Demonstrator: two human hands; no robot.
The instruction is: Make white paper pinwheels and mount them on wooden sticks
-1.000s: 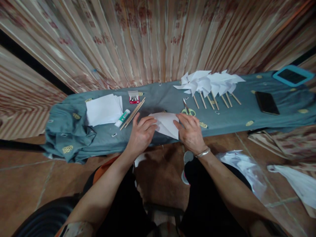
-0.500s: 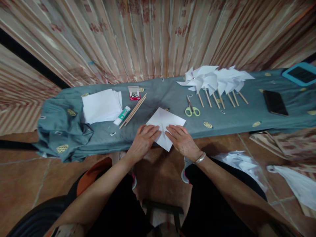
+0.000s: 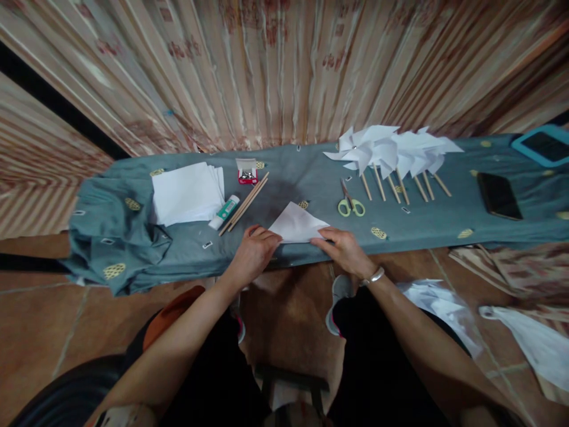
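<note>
A white sheet of paper (image 3: 297, 224), folded into a triangle, lies at the front of the cloth-covered table with its peak pointing away from me. My left hand (image 3: 258, 249) pinches its left corner. At the right corner, my right hand (image 3: 341, 248) grips the paper between thumb and fingers; a silver bracelet circles that wrist. Scissors with green handles (image 3: 351, 206) lie to the right of the paper. Left of it are thin wooden sticks (image 3: 244, 204) and a green-and-white glue stick (image 3: 224, 212).
A stack of white paper (image 3: 187, 194) lies at the left, near a small red box (image 3: 247, 173) of metal pieces. Several paper pinwheels (image 3: 391, 148) on sticks lie back right. Farther right are a black phone (image 3: 499, 196) and a blue-framed tablet (image 3: 543, 145). A curtain hangs behind the table.
The paper went from an opened-out square to a folded triangle. Both hands moved from lying flat on it to pinching its two side corners.
</note>
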